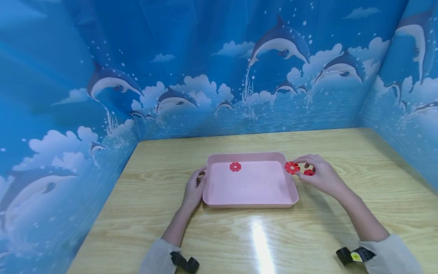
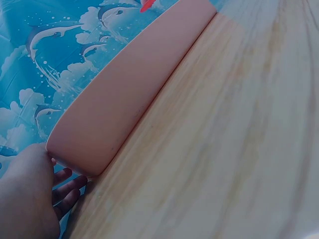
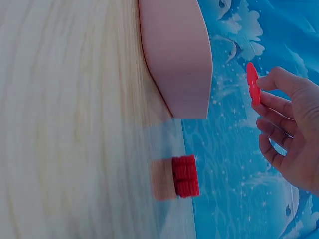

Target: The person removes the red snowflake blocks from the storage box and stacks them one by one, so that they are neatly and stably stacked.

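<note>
A pink tray [image 1: 246, 186] lies on the table, with one red notched disc [image 1: 235, 166] in it near the far wall. My left hand [image 1: 194, 192] rests against the tray's left side; in the left wrist view its loosely bent fingers [image 2: 69, 191] are beside the tray's outer corner. Above the tray's right rim, my right hand [image 1: 321, 174] pinches another red notched disc [image 1: 292, 168] between thumb and fingertips. The right wrist view shows that held disc [image 3: 253, 83] edge-on. A stack of red discs [image 3: 186, 176] stands on the table right of the tray, partly hidden by my right hand in the head view.
The wood-grain table [image 1: 164, 160] extends around the tray. A blue curtain with dolphins [image 1: 212, 76] closes off the back and both sides. Black wrist cameras [image 1: 184, 262] sit on both sleeves.
</note>
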`<state>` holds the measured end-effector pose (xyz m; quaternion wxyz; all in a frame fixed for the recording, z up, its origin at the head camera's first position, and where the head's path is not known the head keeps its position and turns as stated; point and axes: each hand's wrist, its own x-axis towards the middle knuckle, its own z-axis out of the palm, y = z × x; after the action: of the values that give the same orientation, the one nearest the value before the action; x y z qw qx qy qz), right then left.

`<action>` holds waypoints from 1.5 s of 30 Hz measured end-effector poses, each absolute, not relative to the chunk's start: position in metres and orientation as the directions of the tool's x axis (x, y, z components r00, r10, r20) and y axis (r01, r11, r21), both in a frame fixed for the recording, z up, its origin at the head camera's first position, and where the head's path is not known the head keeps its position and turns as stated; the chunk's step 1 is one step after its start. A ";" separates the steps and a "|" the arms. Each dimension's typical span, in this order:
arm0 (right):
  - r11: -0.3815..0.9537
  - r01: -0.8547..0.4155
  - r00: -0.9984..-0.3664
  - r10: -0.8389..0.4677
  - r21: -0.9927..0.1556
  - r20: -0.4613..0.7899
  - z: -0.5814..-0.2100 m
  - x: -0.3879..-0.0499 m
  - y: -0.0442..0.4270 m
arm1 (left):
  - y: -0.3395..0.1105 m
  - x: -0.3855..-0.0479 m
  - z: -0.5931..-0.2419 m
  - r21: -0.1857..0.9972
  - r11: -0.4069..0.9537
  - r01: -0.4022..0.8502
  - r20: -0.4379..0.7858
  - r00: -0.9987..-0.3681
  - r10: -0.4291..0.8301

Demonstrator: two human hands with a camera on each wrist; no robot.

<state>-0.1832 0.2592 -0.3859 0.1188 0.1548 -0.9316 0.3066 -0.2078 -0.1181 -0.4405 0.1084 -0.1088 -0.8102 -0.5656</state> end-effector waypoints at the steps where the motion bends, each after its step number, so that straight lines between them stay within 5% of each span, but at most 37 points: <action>1: 0.767 -0.363 -0.922 -0.211 -0.529 0.326 -0.386 -0.183 0.262 | -0.117 -0.205 -0.436 0.898 0.328 0.294 0.293 -0.955 0.052; 45: 0.766 -0.312 -0.937 -0.151 -0.562 0.314 -0.433 -0.185 0.326 | -0.116 -0.202 -0.430 0.902 0.336 0.271 0.269 -0.962 0.052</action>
<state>-0.1847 0.3263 -0.4334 0.1263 0.1241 -0.9312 0.3187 -0.2016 -0.1157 -0.4299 0.0963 -0.0995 -0.8117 -0.5675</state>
